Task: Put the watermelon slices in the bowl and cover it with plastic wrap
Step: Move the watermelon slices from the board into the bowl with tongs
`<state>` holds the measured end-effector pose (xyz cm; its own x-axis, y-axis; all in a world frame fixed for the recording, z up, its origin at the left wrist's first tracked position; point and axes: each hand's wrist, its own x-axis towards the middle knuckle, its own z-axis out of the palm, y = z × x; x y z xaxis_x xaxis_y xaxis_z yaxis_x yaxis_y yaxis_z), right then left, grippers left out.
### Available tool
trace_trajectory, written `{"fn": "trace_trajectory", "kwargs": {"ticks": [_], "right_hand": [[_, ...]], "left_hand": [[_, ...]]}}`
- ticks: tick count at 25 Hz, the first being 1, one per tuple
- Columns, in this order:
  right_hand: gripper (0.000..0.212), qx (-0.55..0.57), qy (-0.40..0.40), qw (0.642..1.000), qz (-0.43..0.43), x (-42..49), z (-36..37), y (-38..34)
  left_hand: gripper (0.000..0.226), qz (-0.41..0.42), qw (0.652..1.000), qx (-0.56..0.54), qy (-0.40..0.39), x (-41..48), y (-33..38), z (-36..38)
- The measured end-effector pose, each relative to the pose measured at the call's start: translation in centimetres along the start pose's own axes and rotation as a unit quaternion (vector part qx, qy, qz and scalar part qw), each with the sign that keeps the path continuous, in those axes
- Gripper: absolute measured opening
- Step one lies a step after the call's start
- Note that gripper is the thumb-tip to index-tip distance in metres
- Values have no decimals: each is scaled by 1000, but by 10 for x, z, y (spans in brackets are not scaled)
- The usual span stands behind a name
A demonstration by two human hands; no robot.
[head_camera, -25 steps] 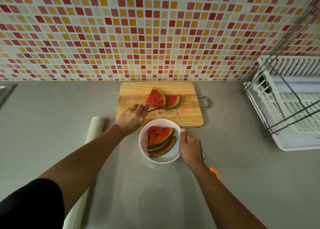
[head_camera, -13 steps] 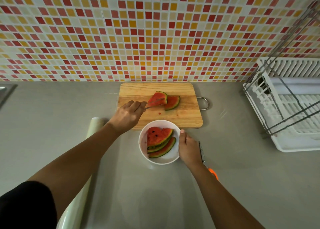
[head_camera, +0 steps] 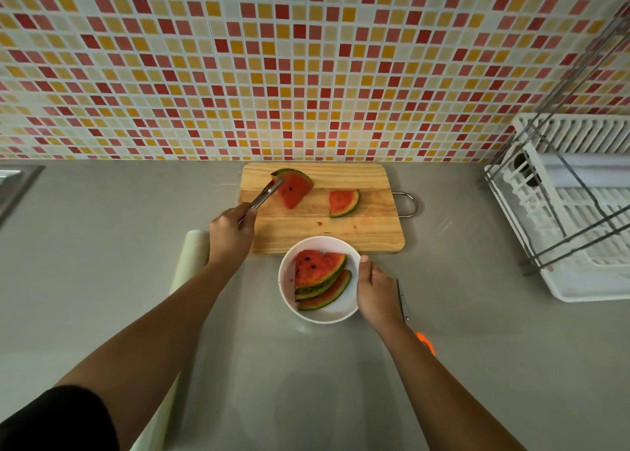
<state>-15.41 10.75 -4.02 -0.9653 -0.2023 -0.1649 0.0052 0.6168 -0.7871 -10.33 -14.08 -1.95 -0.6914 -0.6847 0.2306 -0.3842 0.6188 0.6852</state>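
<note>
Metal tongs [head_camera: 264, 196] are held in the left hand [head_camera: 231, 235], grip curled round the handles. One watermelon slice [head_camera: 295, 188] is pinched at the tong tips, over the far-left part of the cutting board [head_camera: 358, 232]. A second slice [head_camera: 344, 203] lies on the board. Stacked slices [head_camera: 318, 273] are seen in the white bowl [head_camera: 284, 280] on the bench [head_camera: 102, 246]. The bowl's rim is clasped by the right hand [head_camera: 376, 292]. The plastic wrap roll [head_camera: 191, 259] lies under the left forearm.

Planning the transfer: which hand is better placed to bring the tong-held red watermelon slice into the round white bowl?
Left. The left hand grips the metal tongs clamped on the red watermelon slice; the right hand holds the rim of the round white bowl, steadying it.
</note>
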Motion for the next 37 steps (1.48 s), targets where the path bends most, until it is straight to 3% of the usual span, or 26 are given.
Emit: {"fn": "trace_trajectory", "kwargs": {"ticks": [10, 12, 15, 19, 22, 25, 29, 37], "right_hand": [[46, -11, 8, 1000, -13, 1, 1, 2], [45, -8, -1, 1000, -6, 0, 1, 1], [41, -3, -22, 1000, 7, 1, -2, 0], [53, 11, -35, 999, 8, 2, -4, -2], [52, 6, -34, 999, 9, 2, -5, -3], [53, 1, -31, 999, 13, 2, -4, -2], [53, -12, -34, 999, 14, 2, -5, -3], [47, -15, -35, 999, 19, 2, -6, -5]], "left_hand": [[26, -50, 997, -48, -30, 11, 7, 4], [26, -10, 999, -45, -15, 3, 8, -9], [25, 136, 990, -34, -28, -16, 4, -44], [37, 319, 942, -36, -96, -49, -2, -79], [35, 433, 897, 15, -85, -61, -6, -70], [26, 470, 878, 57, -64, -57, -6, -62], [25, 512, 846, 120, -92, -56, -11, -67], [36, 506, 829, 174, -163, -61, 11, -105]]}}
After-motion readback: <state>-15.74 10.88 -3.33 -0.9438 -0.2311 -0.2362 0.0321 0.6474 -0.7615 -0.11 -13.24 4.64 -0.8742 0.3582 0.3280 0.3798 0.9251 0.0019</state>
